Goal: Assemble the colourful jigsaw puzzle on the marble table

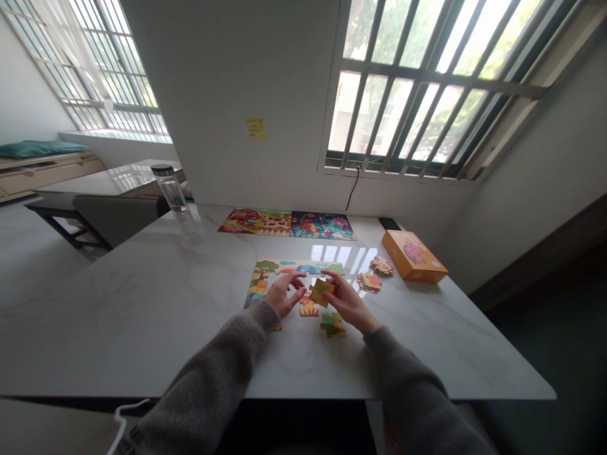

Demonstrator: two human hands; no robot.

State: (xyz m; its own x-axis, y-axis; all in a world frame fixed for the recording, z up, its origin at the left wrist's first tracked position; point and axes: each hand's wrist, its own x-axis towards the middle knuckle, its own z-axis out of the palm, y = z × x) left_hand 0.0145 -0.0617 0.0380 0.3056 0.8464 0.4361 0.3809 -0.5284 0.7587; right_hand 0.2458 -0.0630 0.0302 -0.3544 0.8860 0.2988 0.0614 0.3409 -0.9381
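Pinching a yellow-green jigsaw piece [321, 292] in the closed fingertips of the right hand [348, 303], with the fingers of the left hand [283, 296] spread just beside it, above a part-laid puzzle [289, 268] on a marble table [142, 328]; risk of a slip from too light a grip, scattering the loose pieces [332, 325].

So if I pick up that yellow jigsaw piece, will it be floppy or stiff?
It will probably stay stiff: the jigsaw piece keeps flat where the right hand holds it. It looks thin, so probably light. On the smooth marble tabletop it would likely slide, not roll.
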